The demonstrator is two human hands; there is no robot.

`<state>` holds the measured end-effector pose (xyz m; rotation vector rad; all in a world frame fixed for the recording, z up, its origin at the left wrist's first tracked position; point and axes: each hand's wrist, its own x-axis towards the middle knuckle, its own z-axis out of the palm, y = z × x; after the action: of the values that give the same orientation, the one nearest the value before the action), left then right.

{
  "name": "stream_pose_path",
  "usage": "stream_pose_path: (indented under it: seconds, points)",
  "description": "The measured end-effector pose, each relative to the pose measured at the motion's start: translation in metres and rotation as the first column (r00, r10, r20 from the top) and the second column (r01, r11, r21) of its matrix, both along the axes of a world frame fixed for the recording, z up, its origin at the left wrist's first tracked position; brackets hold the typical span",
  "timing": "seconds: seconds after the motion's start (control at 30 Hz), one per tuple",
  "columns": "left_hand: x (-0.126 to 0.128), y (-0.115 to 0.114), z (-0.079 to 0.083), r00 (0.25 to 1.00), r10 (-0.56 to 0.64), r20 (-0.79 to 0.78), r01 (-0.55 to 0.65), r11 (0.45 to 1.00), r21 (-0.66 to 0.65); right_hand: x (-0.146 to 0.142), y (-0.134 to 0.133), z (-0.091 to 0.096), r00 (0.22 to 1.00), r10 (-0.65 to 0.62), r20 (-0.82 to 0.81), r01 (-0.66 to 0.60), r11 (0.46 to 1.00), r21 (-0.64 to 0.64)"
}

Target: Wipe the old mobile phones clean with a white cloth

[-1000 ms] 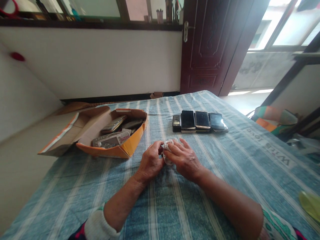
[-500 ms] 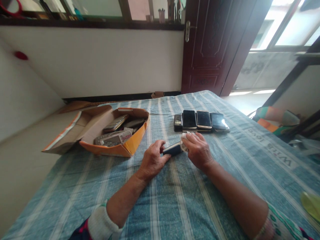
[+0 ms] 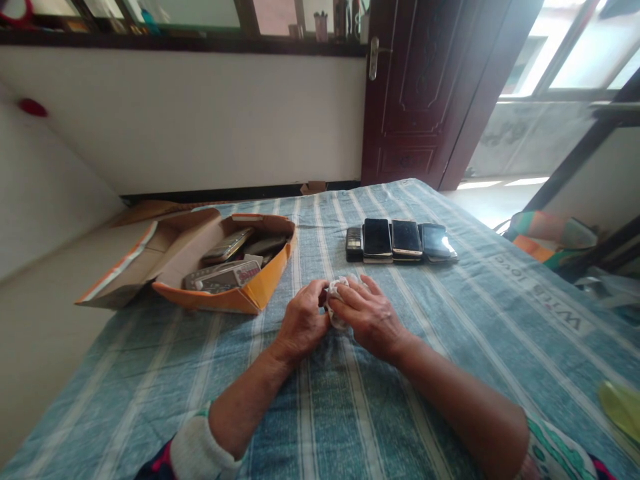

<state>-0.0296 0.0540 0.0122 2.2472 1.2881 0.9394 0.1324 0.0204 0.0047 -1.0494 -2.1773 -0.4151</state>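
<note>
Right hand (image 3: 374, 319): fingers slightly bent, pressing a crumpled white cloth (image 3: 338, 323). Left hand (image 3: 304, 319): thumb and fingers curled on a slim blue device, exposed half a second ago, now hidden by the cloth. Beyond, right: row of phones (image 3: 407, 238). Left: open orange box (image 3: 273, 280) containing more devices (image 3: 227, 245). Beneath all: striped cover (image 3: 285, 427)

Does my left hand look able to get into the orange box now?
Probably yes: the orange box stands open close by your left hand, with nothing visible between them, though that hand is occupied at the white cloth.
</note>
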Motion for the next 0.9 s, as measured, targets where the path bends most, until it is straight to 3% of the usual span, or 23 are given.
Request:
stream_pose_path:
  seconds: [0.47,0.57,0.77,0.9]
  points:
    - [0.0,0.001,0.002,0.995,0.058,-0.082,-0.056,0.998,0.025,0.047,0.024,-0.01,0.952,-0.268,-0.15,0.27,0.963,-0.008]
    - [0.0,0.001,0.001,0.993,0.061,-0.098,-0.059,0.998,0.022,0.041,0.021,-0.009,0.96,-0.226,-0.166,0.233,0.972,0.027]
    - [0.0,0.001,-0.003,0.998,0.028,-0.049,-0.027,0.999,0.03,0.015,0.008,-0.003,0.998,0.0,-0.061,0.001,1.0,0.025]
    - [-0.001,0.0,-0.001,0.997,0.044,-0.063,-0.042,0.999,0.032,0.023,0.013,-0.007,0.987,-0.095,-0.131,0.092,0.995,-0.032]
